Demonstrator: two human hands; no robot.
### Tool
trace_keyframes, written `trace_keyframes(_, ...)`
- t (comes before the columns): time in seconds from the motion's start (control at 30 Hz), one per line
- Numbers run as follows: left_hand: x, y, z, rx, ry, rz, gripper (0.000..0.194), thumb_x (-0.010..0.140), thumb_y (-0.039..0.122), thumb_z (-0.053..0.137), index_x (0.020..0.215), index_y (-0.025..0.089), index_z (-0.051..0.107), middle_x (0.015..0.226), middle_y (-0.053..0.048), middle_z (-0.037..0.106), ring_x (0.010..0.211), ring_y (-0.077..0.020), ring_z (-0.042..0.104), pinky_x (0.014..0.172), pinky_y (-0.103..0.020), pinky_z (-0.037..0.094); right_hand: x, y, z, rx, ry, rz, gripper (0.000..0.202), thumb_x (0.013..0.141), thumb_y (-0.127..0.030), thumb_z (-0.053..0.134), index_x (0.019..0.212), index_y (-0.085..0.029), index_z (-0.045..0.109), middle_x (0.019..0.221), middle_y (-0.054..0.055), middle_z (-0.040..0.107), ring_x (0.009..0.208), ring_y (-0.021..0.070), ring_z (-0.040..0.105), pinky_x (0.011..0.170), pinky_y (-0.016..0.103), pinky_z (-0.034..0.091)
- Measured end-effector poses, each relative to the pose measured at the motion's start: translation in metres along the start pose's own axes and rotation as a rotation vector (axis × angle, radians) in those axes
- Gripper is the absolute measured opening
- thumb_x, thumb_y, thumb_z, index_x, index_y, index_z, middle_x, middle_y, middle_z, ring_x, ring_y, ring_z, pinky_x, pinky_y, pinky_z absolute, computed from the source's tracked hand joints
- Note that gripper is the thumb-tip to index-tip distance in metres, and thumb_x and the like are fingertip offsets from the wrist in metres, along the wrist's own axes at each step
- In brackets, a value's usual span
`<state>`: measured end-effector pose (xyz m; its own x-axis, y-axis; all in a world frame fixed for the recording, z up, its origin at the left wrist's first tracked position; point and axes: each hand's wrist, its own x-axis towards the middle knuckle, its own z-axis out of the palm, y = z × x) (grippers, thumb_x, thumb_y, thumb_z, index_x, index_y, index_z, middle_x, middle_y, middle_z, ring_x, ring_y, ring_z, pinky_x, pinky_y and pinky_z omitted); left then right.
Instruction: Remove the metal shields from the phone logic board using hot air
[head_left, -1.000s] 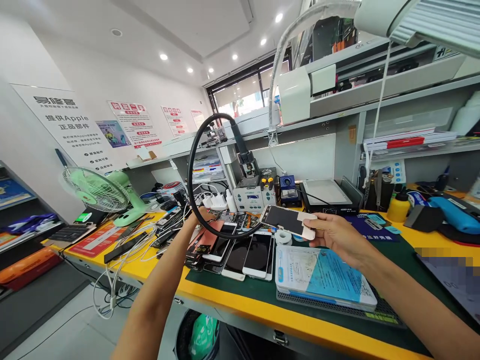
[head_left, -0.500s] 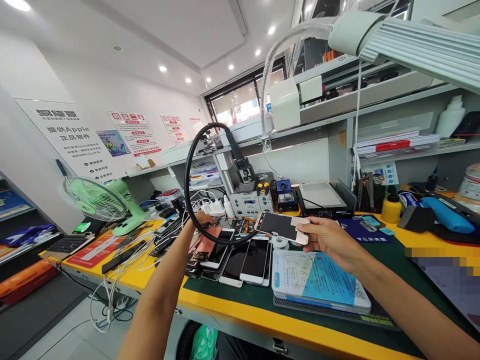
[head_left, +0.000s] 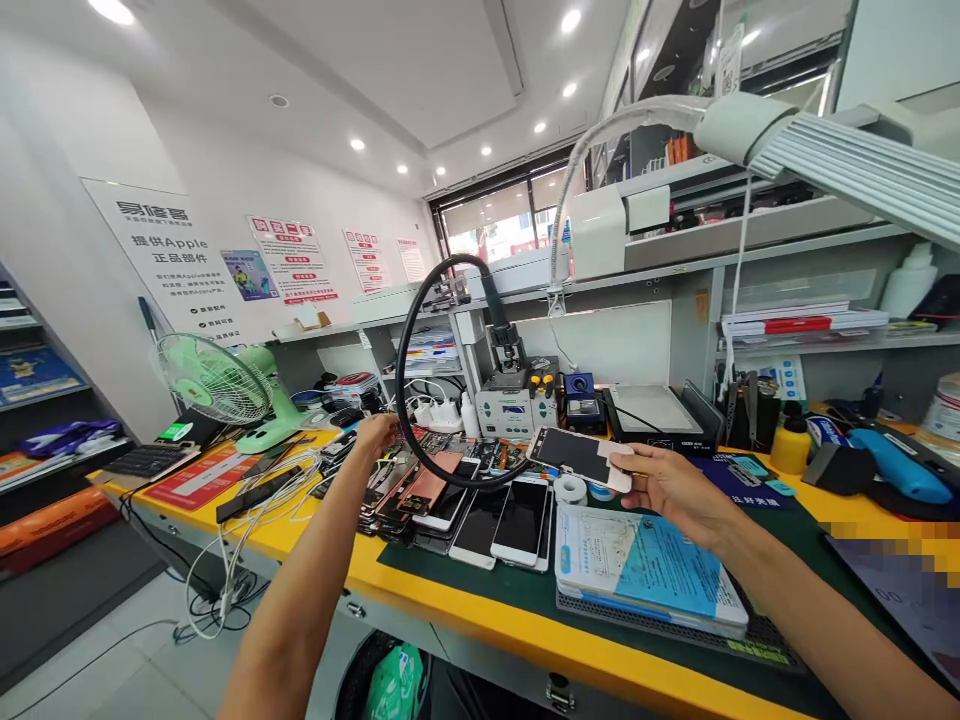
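Note:
My right hand [head_left: 664,485] grips the right end of a phone screen assembly [head_left: 574,455], thumb on top and fingers underneath. The screen's dark back with pale edges faces up, held above the bench. My left hand [head_left: 377,432] reaches to the back left, just left of a looping black hose [head_left: 405,390], over the cluttered pile of phone parts; its fingertips are too small and partly hidden to read. Below lie a white-framed phone [head_left: 520,522], several other phones and a copper-coloured panel [head_left: 433,480]. A roll of white tape [head_left: 570,490] sits beneath the held screen.
A stack of blue and white booklets [head_left: 649,570] lies at the front. Behind stand a hot air station [head_left: 515,408] and a flat plate device [head_left: 652,410]. A green fan [head_left: 217,385] and tangled white cables [head_left: 277,500] occupy the left. A lamp [head_left: 847,150] hangs overhead.
The view has shifted, so the scene sits lower and further right. My left hand has moved left, from behind the hose to outside it. My right hand still holds the phone screen assembly.

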<state>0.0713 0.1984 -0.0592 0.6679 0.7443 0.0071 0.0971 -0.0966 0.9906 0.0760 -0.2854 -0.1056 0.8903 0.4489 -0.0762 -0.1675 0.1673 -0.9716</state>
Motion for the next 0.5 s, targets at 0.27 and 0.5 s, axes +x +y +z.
trace_keyframes(0.27,-0.06,-0.013,-0.099,-0.126,-0.05,0.068,0.029,0.097,0.033,0.064,0.119,0.014,0.063,0.113,-0.007,0.066,0.092,-0.0178,0.067,0.078,-0.035,0.06,0.031,0.0,0.034,0.011,-0.01,0.107,0.021,0.099,-0.028,0.068,0.116,-0.016,0.066,0.109,0.006,0.07,0.084,0.0185,0.07,0.07,0.035,0.062)
trace_keyframes(0.5,-0.181,-0.076,-0.161,-0.259,-0.195,-0.038,0.019,0.09,0.029,0.072,0.089,0.013,0.062,0.081,0.001,0.062,0.066,-0.0096,0.057,0.057,-0.021,0.048,0.118,-0.01,0.103,0.149,0.015,0.231,0.031,0.099,-0.032,0.067,0.127,-0.018,0.063,0.125,0.009,0.067,0.1,0.0236,0.07,0.082,0.043,0.061)
